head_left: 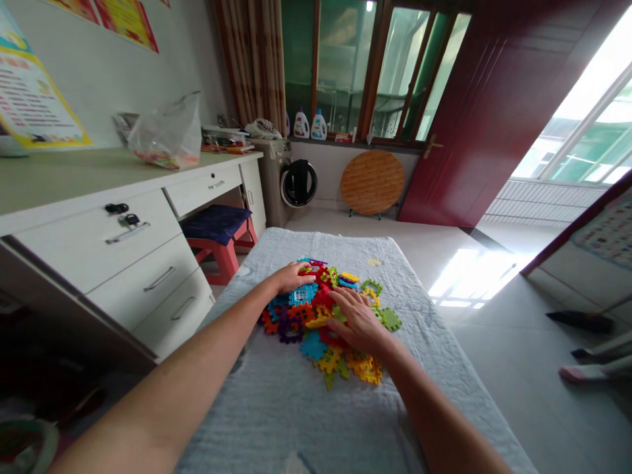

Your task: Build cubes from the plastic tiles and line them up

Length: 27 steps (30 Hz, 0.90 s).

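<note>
A heap of flat plastic interlocking tiles [323, 332] in red, blue, yellow, green, orange and purple lies on a table covered with a pale grey-blue cloth [296, 408]. My left hand [292, 276] rests on the heap's far left side, fingers curled over a red and blue tile. My right hand [358, 319] lies flat on the middle of the heap, fingers spread and pointing left. Loose green tiles [390, 319] sit just right of that hand.
A white desk with drawers [128, 257] runs along the left, a plastic bag [165, 135] on top. A red stool with a blue cushion [220, 234] stands beside the table. Tiled floor [518, 355] lies to the right, a dark red door [474, 118] beyond.
</note>
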{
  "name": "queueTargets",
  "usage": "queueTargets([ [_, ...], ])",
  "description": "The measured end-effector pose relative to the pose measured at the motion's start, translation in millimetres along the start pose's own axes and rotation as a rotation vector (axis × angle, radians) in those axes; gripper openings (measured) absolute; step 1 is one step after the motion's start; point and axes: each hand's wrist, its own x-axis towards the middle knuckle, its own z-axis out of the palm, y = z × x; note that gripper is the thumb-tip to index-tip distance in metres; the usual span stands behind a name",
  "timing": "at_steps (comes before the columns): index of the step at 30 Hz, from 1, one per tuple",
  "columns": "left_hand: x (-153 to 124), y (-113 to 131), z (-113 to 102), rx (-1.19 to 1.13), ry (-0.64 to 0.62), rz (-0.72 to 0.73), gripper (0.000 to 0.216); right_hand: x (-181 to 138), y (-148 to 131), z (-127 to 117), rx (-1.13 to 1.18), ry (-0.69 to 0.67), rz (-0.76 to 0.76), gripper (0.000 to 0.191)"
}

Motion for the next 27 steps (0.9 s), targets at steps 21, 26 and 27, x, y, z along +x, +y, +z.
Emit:
queueTargets([
  [21, -46, 14, -9, -0.33, -0.084, 0.154, 0.047, -11, -4, -15, -0.088, 0.149, 0.087, 0.021],
  [26, -6, 13, -11, -0.053, 0.161, 0.198, 0.045, -13, 6, -19, -0.061, 0.273, 0.105, 0.018],
  [27, 3, 14, -9, -0.035, 0.158, 0.188, 0.045, -14, 10, -19, -0.06, 0.298, 0.117, 0.018],
])
